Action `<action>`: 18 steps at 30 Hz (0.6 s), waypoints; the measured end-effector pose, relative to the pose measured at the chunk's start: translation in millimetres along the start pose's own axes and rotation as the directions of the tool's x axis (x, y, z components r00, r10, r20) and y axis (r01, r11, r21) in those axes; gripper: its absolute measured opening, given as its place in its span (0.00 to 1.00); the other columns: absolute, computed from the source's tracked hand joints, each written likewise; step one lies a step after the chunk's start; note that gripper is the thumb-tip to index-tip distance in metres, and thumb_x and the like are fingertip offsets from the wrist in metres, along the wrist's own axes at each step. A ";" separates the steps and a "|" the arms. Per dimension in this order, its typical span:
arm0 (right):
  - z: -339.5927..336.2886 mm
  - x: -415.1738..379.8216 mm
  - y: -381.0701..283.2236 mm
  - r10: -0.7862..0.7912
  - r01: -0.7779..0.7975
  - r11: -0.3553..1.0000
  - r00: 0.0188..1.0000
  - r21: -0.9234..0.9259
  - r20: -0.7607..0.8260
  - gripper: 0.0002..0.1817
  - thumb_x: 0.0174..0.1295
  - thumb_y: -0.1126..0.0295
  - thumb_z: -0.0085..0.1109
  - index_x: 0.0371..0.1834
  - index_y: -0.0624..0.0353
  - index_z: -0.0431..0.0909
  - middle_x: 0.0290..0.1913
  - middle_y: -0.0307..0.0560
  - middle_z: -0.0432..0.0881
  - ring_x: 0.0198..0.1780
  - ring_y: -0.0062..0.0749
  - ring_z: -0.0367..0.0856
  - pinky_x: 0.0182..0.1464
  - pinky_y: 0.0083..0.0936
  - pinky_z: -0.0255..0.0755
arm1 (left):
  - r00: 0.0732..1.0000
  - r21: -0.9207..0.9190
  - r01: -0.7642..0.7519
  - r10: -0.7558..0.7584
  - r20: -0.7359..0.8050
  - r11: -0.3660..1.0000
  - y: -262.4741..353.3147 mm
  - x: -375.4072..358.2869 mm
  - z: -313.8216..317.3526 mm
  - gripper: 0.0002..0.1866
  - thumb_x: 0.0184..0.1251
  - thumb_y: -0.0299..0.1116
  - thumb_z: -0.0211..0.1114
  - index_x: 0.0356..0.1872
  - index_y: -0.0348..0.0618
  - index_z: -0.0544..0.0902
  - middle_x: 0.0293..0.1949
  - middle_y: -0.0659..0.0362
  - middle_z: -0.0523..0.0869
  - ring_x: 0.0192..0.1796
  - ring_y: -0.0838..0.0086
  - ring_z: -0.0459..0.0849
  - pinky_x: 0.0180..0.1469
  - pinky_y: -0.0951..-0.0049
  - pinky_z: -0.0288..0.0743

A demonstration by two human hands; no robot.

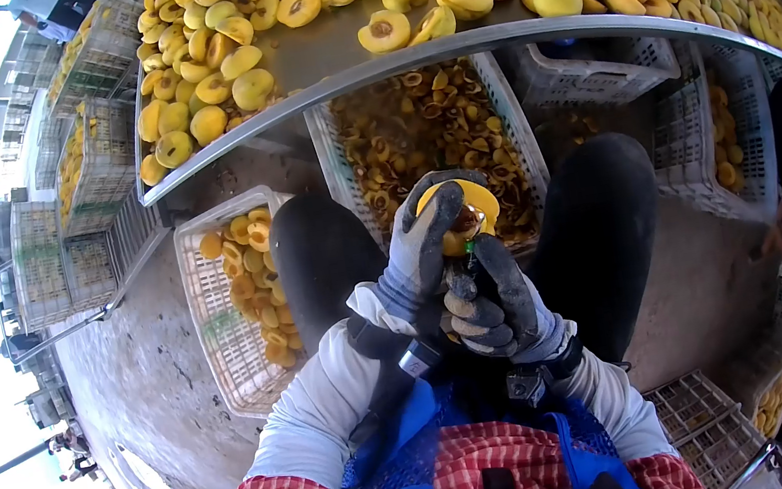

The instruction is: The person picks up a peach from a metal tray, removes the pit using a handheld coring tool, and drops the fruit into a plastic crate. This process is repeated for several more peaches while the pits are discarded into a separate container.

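My left hand (426, 239), in a grey-and-white work glove, is closed around a yellow halved fruit (480, 199) with its brownish cut side showing. My right hand (501, 304), gloved the same way, is closed on a small tool (472, 243) with a green part, whose metal end touches the middle of the fruit. Both hands are together between my knees, above a white crate (511, 110) of brown and yellow fruit scraps. Much of the tool is hidden by the right fingers.
A metal-edged table (318, 93) heaped with halved yellow fruit lies ahead. A white crate (223, 340) of fruit halves stands beside my left leg. More crates (720, 145) stand at the right, and stacked crates (40, 262) at the far left.
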State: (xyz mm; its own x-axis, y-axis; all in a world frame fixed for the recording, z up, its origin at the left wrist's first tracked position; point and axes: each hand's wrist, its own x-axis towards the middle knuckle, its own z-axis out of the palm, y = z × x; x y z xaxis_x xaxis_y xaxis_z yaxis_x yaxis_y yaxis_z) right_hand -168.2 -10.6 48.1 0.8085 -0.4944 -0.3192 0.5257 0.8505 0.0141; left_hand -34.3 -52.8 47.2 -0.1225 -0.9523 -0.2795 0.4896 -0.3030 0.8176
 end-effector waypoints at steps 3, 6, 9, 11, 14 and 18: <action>-16.1 5.9 2.8 0.062 -0.097 0.974 0.983 0.205 0.171 0.28 0.69 0.40 0.38 0.34 0.56 0.73 0.15 0.35 0.63 0.11 0.18 0.57 0.09 0.13 0.52 | 0.997 0.018 0.016 -0.014 -0.072 1.000 -8.8 1.9 -4.6 0.15 0.69 0.40 0.60 0.47 0.38 0.79 0.37 0.60 0.83 0.40 0.78 0.80 0.44 0.77 0.75; -21.2 7.4 6.9 0.082 -0.127 0.965 0.977 0.228 0.195 0.29 0.69 0.40 0.37 0.35 0.57 0.73 0.15 0.35 0.63 0.11 0.17 0.58 0.09 0.12 0.52 | 0.989 0.340 -0.148 0.148 0.027 0.929 -3.2 4.6 -13.5 0.14 0.65 0.37 0.63 0.44 0.37 0.79 0.37 0.58 0.83 0.39 0.75 0.80 0.45 0.75 0.74; -18.9 10.3 10.6 0.134 -0.253 0.902 0.934 0.349 0.331 0.29 0.69 0.40 0.37 0.37 0.58 0.73 0.16 0.33 0.62 0.11 0.15 0.56 0.09 0.12 0.51 | 0.965 0.584 -0.260 0.226 0.132 0.769 9.6 2.7 -19.4 0.14 0.62 0.35 0.65 0.44 0.37 0.79 0.37 0.56 0.83 0.40 0.74 0.81 0.46 0.75 0.75; -12.9 13.2 10.6 0.151 -0.372 0.814 0.877 0.446 0.456 0.29 0.69 0.40 0.37 0.38 0.58 0.73 0.16 0.31 0.61 0.10 0.11 0.52 0.09 0.11 0.47 | 0.950 0.619 -0.312 0.257 0.178 0.721 8.1 2.8 -27.5 0.14 0.62 0.35 0.65 0.44 0.37 0.79 0.37 0.56 0.83 0.40 0.74 0.81 0.45 0.75 0.75; -17.5 13.1 18.5 0.128 -0.365 0.803 0.878 0.472 0.462 0.30 0.70 0.41 0.38 0.41 0.61 0.73 0.17 0.32 0.62 0.09 0.10 0.53 0.08 0.10 0.48 | 0.941 0.754 -0.323 0.282 0.189 0.572 7.4 -4.2 -29.1 0.14 0.59 0.36 0.67 0.43 0.39 0.80 0.38 0.53 0.84 0.40 0.63 0.84 0.44 0.70 0.76; -28.3 14.6 24.5 0.145 -0.364 0.805 0.886 0.468 0.439 0.30 0.70 0.41 0.38 0.43 0.62 0.71 0.18 0.34 0.64 0.08 0.11 0.51 0.07 0.11 0.47 | 0.916 0.810 -0.376 0.316 0.249 0.450 7.4 -6.4 -33.5 0.15 0.57 0.37 0.68 0.42 0.41 0.80 0.37 0.52 0.84 0.40 0.58 0.84 0.44 0.68 0.77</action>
State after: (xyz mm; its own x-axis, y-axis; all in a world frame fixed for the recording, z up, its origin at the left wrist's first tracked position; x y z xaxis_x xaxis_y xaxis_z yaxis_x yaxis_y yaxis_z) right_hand -151.0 8.1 17.0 0.9093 -0.3935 0.1355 0.2530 0.7810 0.5709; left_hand -1.0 -47.8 38.1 -0.1720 -0.9768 0.1277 -0.4327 0.1914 0.8810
